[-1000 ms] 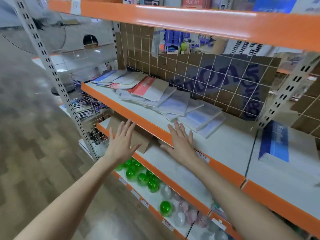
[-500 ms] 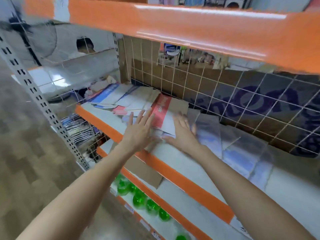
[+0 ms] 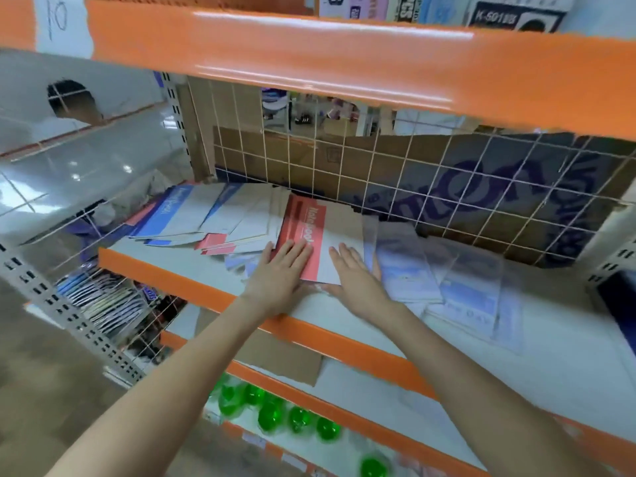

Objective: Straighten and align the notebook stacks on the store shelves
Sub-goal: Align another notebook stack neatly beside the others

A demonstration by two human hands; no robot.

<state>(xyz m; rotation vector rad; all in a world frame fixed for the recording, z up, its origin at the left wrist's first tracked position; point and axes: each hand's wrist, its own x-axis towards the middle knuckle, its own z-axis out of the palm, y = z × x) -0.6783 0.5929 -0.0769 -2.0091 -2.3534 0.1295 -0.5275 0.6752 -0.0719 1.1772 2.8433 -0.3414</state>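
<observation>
Hands [image 3: 280,277] forward; notebook [image 3: 311,244] lengthwise rearward.

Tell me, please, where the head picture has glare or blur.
Head view: bright glare streaks on the upper orange shelf beam; motion blur smears the plastic-wrapped notebooks right of the right hand; the red notebook under the left hand stays fairly sharp.

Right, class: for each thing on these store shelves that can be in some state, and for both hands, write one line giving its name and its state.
Left hand: open, flat on the red notebook.
Right hand: open, flat on the same notebook.
Red notebook: lying flat, askew to the shelf edge.
Blue and red notebooks: fanned out, unaligned.
Wrapped notebooks: overlapping, spread loosely.
Cardboard sheet: flat on the lower shelf.
Green balls: clustered on the bottom shelf.
</observation>
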